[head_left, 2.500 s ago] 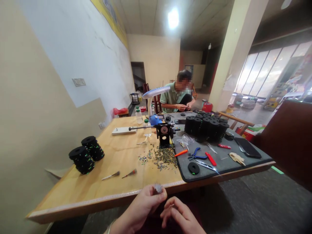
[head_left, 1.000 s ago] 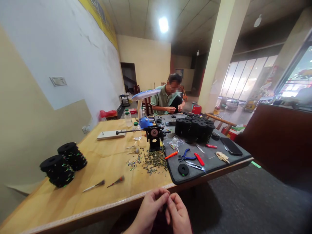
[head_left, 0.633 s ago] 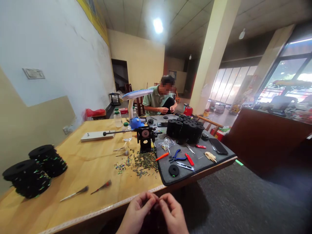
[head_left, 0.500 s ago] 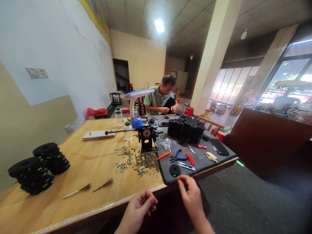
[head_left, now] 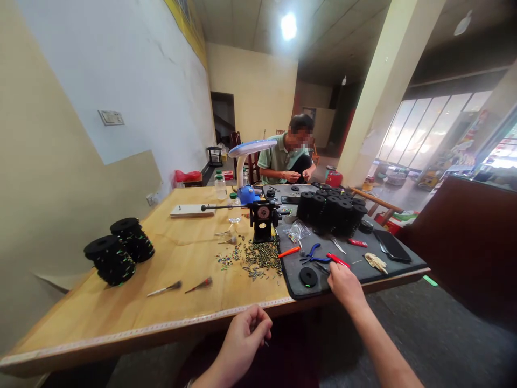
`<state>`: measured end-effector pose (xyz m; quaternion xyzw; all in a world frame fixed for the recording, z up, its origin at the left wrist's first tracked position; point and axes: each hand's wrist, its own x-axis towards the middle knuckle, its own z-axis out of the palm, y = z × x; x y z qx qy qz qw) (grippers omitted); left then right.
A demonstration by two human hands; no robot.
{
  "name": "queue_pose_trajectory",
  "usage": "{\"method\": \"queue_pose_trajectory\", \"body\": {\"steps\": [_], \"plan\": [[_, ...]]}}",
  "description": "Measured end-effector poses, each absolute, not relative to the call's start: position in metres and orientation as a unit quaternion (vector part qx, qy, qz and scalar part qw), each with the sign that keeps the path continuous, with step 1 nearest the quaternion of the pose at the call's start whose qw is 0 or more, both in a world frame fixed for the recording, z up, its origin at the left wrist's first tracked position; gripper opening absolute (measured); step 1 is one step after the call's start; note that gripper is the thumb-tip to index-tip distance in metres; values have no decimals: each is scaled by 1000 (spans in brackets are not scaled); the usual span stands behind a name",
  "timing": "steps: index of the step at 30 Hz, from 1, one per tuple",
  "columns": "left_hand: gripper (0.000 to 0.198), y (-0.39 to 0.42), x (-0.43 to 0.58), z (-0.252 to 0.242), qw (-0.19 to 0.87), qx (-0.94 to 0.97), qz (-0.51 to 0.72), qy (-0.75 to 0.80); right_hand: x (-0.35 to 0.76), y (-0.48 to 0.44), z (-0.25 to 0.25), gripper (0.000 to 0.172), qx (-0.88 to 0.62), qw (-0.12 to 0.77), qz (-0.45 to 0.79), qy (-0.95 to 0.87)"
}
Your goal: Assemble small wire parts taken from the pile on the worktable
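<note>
My left hand (head_left: pixel 247 337) is in front of the table's near edge, fingers curled closed. A tiny pale tip pokes out below its thumb; what it belongs to is hidden. My right hand (head_left: pixel 346 283) reaches onto the grey mat (head_left: pixel 297 291), its fingers closed on the near end of a silver utility knife (head_left: pixel 321 267). Just behind those fingers lies a red lighter (head_left: pixel 338 261). Blue-handled pliers (head_left: pixel 314 254) and an orange pen-like tool (head_left: pixel 289 251) are to the left. A black foam spool (head_left: pixel 308 277) lies flat nearby.
A black hand-cranked winder (head_left: pixel 262 222) stands mid-table behind scattered small beads (head_left: pixel 264 256). Black foam rolls (head_left: pixel 331 210) crowd the mat's back; two more (head_left: pixel 110 260) stand left. Brushes (head_left: pixel 198 285), a lamp (head_left: pixel 246 172) and a phone (head_left: pixel 392 245) lie around. A person (head_left: pixel 288 153) sits opposite.
My right hand has moved forward onto the mat and closed on the utility knife. My left hand stays low and curled. The camera view has swung left, shifting the scene rightward.
</note>
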<state>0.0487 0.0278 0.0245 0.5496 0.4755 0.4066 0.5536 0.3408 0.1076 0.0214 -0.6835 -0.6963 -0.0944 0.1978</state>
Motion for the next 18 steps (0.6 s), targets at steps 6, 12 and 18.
{"method": "queue_pose_trajectory", "body": {"steps": [6,12,18], "plan": [[21,25,44,20,491,603,389,494,323,72,29,3,-695,345,42,-630],[21,19,41,13,407,676,334,516,241,-6,16,24,-520,485,531,-462],[20,13,40,13,345,723,303,517,197,-25,1,61,-490,405,662,-397]]}}
